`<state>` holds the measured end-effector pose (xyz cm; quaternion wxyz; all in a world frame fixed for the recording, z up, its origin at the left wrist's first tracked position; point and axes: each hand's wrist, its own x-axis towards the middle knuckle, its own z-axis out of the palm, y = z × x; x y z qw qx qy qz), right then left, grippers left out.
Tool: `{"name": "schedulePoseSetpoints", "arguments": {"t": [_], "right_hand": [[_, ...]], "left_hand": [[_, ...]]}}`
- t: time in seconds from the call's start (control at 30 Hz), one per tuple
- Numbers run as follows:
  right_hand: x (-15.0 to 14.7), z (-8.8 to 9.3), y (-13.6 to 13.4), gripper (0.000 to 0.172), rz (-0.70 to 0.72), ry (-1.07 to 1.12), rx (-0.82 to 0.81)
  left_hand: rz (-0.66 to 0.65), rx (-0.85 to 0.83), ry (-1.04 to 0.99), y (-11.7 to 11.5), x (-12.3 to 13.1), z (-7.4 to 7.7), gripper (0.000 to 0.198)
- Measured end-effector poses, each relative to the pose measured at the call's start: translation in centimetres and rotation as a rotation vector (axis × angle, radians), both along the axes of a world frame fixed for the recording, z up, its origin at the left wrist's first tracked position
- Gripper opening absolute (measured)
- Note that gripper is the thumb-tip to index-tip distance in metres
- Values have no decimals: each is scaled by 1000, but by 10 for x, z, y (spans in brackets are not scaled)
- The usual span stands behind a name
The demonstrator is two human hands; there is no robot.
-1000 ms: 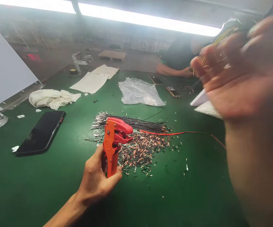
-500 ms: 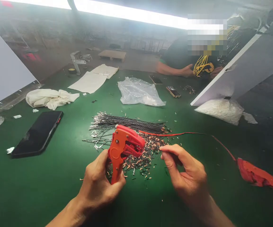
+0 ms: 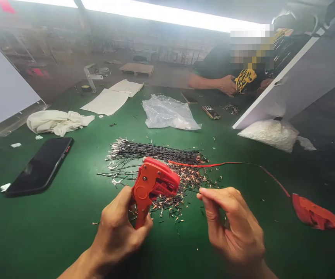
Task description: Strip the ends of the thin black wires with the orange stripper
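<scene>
Your left hand [image 3: 121, 228] is wrapped round the handle of the red tool [image 3: 144, 190], held up above the desk [image 3: 59, 221]. I can't tell how hard you squeeze. The tool leans a little toward 1 o'clock and its mouth points to 3 o'clock, maybe so that it faces your other hand.

Your right hand [image 3: 234, 224] is at 4 o'clock from the tool. The thumb and first finger pinch what looks like a thin black wire [image 3: 193, 190], which points back at the mouth. A fingertip pinch seems best for such a skinny thing. I can't tell if it touches the tool.

The pile of black wires [image 3: 155, 150] lies at 12 o'clock, side by side, perhaps to keep it neat. Little bits [image 3: 194, 174] with copper ends lie messy at 2 to 4 o'clock, maybe as scraps. The phone [image 3: 41, 166] at 9 o'clock and the long red thing [image 3: 315, 212] past 3 o'clock sit well apart from your hands, perhaps so they don't get bumped.
</scene>
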<state>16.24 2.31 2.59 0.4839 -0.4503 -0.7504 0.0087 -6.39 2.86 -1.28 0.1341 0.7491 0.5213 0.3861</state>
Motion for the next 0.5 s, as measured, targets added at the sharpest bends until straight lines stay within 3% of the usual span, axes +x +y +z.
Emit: {"name": "schedulePoseSetpoints", "arguments": {"t": [0.37, 0.5], "right_hand": [[3, 1, 0, 39, 9, -134, 68], [-1, 4, 2, 30, 16, -129, 155]], "left_hand": [[-13, -66, -34, -3, -2, -8, 24], [-28, -34, -42, -4, 0, -7, 20]]}}
